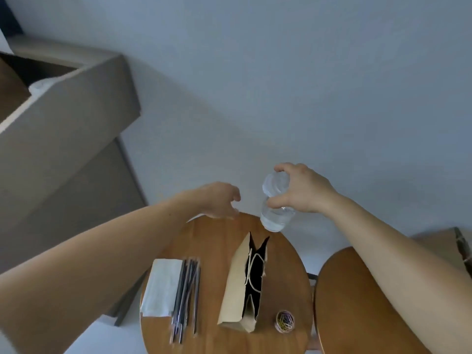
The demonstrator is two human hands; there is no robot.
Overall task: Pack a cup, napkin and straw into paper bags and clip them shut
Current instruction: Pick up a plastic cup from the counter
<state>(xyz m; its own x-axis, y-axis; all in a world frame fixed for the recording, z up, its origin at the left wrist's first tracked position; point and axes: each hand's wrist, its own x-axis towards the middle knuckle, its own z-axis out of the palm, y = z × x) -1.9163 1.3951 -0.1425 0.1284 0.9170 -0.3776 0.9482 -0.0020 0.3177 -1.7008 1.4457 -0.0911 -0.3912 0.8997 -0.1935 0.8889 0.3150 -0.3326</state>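
Note:
My right hand [304, 189] grips a clear plastic cup [275, 203] from above, holding it in the air past the far edge of the round wooden table [219, 231]. A beige paper bag [242, 284] stands open on the table just below the cup, its dark mouth facing up. My left hand [221, 200] hovers at the table's far edge with loosely curled fingers, holding nothing. A stack of white napkins [161, 287] lies at the table's left, with several dark straws [187, 295] beside it.
A small tub of coloured paper clips [284, 321] sits at the table's right, near the bag. A second round wooden table [357, 310] stands to the right. A grey sofa [63, 149] fills the left side. Pale floor lies beyond.

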